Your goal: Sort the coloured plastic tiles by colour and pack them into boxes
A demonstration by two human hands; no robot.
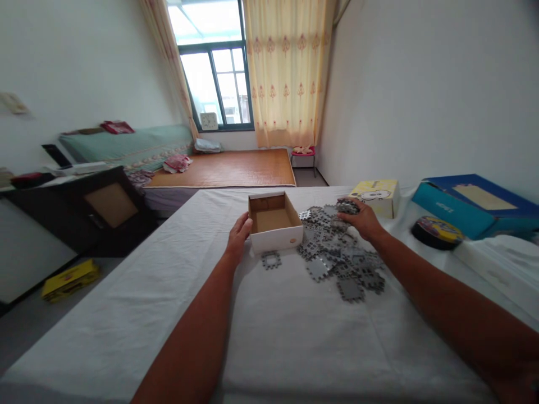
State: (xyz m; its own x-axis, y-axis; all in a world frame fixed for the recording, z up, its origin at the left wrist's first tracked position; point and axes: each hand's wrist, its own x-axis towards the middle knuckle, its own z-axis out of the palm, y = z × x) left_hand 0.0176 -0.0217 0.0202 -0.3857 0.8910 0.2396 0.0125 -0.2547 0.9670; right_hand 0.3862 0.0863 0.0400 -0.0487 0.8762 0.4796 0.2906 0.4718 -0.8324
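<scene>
A small open cardboard box [274,220], white outside and brown inside, stands on the white-sheeted table [269,336]. My left hand [238,234] rests against its left side, fingers curled on the wall. To the box's right lies a heap of several grey puzzle-like foam pieces [337,258]. My right hand [362,217] lies on the far end of the heap with its fingers closed over a few pieces. One loose grey piece [271,260] lies just in front of the box.
A yellow carton [378,196] sits behind the heap. A blue box [471,205] and a round black tin [437,231] lie at the right. A dark desk [84,207], a bed [223,168] and a yellow package [69,279] on the floor are to the left.
</scene>
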